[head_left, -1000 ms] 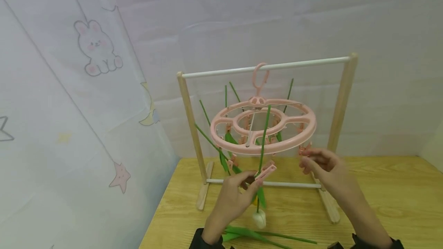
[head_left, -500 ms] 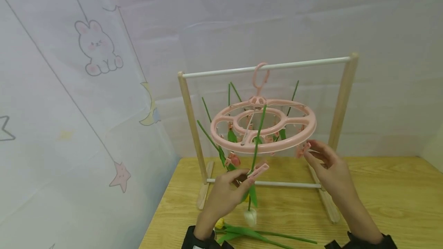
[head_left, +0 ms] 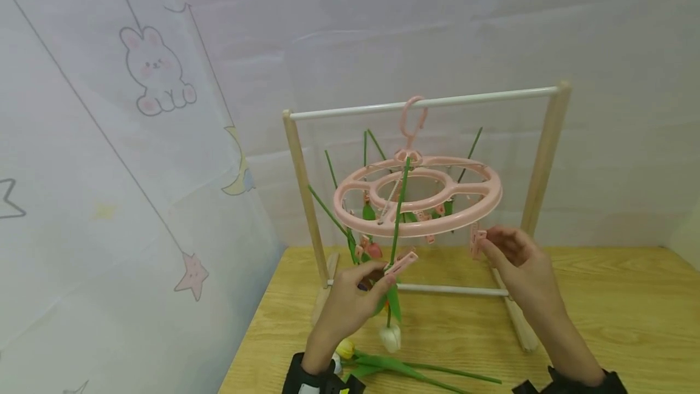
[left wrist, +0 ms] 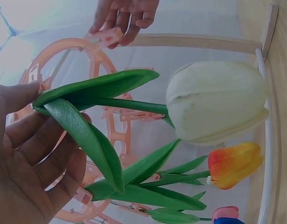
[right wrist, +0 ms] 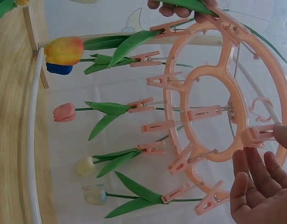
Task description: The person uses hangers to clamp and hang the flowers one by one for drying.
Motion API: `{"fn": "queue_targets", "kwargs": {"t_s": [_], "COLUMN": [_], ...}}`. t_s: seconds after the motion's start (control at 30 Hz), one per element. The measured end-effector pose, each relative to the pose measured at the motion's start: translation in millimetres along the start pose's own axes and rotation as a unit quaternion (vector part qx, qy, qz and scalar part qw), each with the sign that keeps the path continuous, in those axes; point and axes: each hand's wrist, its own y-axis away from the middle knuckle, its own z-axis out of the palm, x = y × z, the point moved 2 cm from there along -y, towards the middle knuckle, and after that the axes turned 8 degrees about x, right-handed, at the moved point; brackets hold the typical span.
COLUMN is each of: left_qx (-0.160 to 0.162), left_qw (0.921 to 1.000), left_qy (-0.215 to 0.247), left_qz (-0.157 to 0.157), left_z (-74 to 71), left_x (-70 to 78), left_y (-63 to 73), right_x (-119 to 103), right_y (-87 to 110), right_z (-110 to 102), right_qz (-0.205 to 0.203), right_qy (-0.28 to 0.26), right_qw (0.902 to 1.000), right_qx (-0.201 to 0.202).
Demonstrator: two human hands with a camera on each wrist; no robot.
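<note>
A white artificial tulip (head_left: 391,338) hangs bloom down, its green stem rising in front of a round pink clip hanger (head_left: 418,228). My left hand (head_left: 350,303) pinches this tulip at the base of its leaves, beside a pink clothespin (head_left: 403,263) that sits at the stem. At the hanger's right rim, my right hand (head_left: 519,266) holds another pink clothespin (head_left: 481,238) between thumb and fingers; no flower shows in that one. Other tulips, such as a pink one (right wrist: 64,112) and a yellow-orange one (right wrist: 64,50), hang clipped around the hanger.
The hanger hooks over the white top bar (head_left: 481,100) of a wooden stand (head_left: 541,163). On the wood table (head_left: 612,309), a yellow tulip (head_left: 346,348) and other long green stems lie near the front. A printed cloth (head_left: 229,47) covers the walls behind.
The left hand has shifted left with the white tulip and its clothespin, and the hanger has turned slightly. My right hand stays at the right rim, now a little farther right.
</note>
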Motion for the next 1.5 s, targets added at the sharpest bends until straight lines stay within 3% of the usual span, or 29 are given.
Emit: {"fn": "queue_targets", "kwargs": {"t_s": [0.3, 0.47, 0.7, 1.0, 1.1, 1.3, 1.43, 1.5], "left_qx": [0.0, -0.006, -0.011, -0.014, -0.028, -0.067, -0.083, -0.107], "left_qw": [0.9997, 0.9999, 0.9998, 0.9994, 0.9985, 0.99, 0.9857, 0.9819], "left_qy": [0.014, 0.014, -0.014, -0.025, -0.038, -0.108, -0.129, -0.138], "left_qz": [0.02, 0.009, -0.005, -0.017, -0.029, -0.061, -0.07, -0.073], "left_z": [-0.7, 0.3, 4.2, 8.4, 9.7, 15.0, 17.5, 19.3], "left_x": [-0.6, 0.9, 1.4, -1.0, -3.7, -14.1, -20.4, -24.1], "left_y": [-0.8, -1.1, -0.5, -2.0, -1.2, 3.1, 5.5, 7.2], "right_x": [-5.5, -7.0, -8.6, -13.8, -16.0, -19.4, -19.0, -18.3], "right_y": [0.9, 1.4, 2.7, 5.9, 6.0, 6.9, 7.8, 8.2], "right_z": [-0.3, 0.1, 2.1, -1.9, -1.4, -0.9, -0.7, -0.6], "right_qz": [0.005, 0.024, -0.002, -0.004, -0.019, -0.042, -0.026, -0.015], "right_qy": [-0.006, -0.05, -0.043, -0.082, -0.087, -0.044, -0.041, -0.04], "right_qw": [0.9999, 0.9984, 0.9991, 0.9957, 0.9946, 0.9952, 0.9944, 0.9942], "right_qx": [0.013, 0.009, -0.008, -0.042, -0.054, -0.076, -0.094, -0.099]}}
